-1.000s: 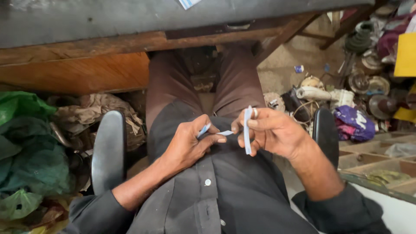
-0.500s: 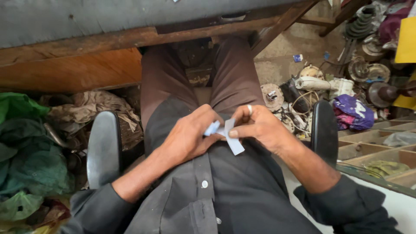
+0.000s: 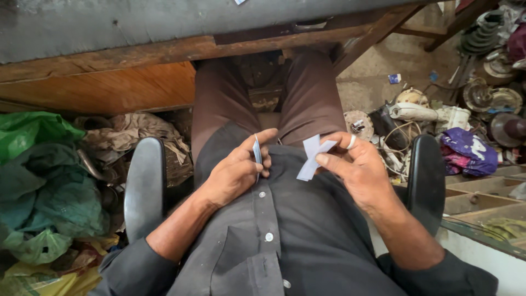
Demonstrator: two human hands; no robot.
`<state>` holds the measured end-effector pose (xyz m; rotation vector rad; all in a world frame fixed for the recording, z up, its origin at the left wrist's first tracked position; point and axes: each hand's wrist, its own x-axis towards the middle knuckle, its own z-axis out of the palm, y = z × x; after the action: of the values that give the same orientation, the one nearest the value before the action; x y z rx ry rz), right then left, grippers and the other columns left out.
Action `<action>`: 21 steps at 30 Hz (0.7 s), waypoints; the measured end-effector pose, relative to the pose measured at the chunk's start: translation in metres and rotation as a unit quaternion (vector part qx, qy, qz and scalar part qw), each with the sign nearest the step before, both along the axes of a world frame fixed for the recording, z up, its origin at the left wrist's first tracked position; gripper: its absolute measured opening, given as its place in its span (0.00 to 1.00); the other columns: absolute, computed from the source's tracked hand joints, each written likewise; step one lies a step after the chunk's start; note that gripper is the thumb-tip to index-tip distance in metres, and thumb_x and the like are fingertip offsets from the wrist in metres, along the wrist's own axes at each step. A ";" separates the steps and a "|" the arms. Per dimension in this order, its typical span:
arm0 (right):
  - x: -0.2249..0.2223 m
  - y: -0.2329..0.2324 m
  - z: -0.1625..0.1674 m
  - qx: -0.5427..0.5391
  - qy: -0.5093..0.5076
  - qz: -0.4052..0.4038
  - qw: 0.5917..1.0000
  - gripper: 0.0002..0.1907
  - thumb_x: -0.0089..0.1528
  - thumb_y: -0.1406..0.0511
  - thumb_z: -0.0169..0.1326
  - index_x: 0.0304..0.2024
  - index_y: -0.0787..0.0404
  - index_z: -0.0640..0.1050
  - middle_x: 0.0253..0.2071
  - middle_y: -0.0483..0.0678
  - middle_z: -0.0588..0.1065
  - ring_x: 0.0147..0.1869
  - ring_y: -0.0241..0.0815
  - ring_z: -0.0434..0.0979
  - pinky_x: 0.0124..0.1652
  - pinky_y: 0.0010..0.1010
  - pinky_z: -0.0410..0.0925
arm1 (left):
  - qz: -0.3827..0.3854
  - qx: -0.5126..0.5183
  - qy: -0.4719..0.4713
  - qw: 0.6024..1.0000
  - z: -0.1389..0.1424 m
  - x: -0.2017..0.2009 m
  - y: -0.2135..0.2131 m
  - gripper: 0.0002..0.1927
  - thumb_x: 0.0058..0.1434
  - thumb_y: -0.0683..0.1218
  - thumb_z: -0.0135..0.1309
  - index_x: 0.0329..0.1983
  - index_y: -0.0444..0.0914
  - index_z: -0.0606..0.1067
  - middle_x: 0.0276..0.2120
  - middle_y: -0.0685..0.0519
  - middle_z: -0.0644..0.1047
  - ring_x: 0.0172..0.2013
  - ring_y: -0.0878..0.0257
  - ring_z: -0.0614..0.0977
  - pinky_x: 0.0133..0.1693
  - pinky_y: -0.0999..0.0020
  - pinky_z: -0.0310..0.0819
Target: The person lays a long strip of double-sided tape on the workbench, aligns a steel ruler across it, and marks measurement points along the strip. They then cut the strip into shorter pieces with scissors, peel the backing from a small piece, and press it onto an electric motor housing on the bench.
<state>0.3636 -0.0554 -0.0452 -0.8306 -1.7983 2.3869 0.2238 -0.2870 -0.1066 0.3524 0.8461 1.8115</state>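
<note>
While the person sits in a chair, the right hand pinches a pale folded paper strip between thumb and fingers above the lap. The left hand, just beside it, closes its grip on a thin card held edge-on.

A small blue wrapper lay on the floor right of the legs, and green bags sat crumpled at the left.
</note>
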 end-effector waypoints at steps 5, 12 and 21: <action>-0.006 -0.007 0.000 0.028 0.011 0.007 1.000 0.08 0.62 0.75 0.58 0.45 0.67 0.77 0.39 0.48 0.79 0.41 0.38 0.80 0.43 0.31 0.75 | 0.063 -0.126 0.089 0.986 -0.001 0.008 0.006 0.27 0.68 0.40 0.51 0.69 0.28 0.64 0.42 0.47 0.78 0.43 0.60 0.82 0.47 0.66 0.77; -0.022 -0.020 -0.002 0.066 0.005 0.009 0.998 0.07 0.63 0.74 0.57 0.44 0.68 0.78 0.37 0.49 0.78 0.37 0.36 0.79 0.40 0.27 0.73 | 0.051 -0.106 -0.010 0.993 0.009 0.000 -0.002 0.20 0.66 0.40 0.50 0.62 0.31 0.69 0.47 0.43 0.81 0.46 0.62 0.86 0.50 0.68 0.82; -0.043 -0.052 0.001 -0.006 -0.018 0.039 0.999 0.15 0.61 0.73 0.56 0.51 0.71 0.78 0.39 0.51 0.80 0.38 0.38 0.82 0.39 0.29 0.76 | 0.184 -0.145 0.035 0.972 0.024 0.001 0.012 0.16 0.60 0.35 0.60 0.51 0.29 0.77 0.40 0.47 0.84 0.39 0.65 0.85 0.44 0.70 0.81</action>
<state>0.3205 -0.1074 -0.0444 -0.8248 -1.8648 2.4478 0.2251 -0.2754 -0.0829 0.0727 1.2744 1.9831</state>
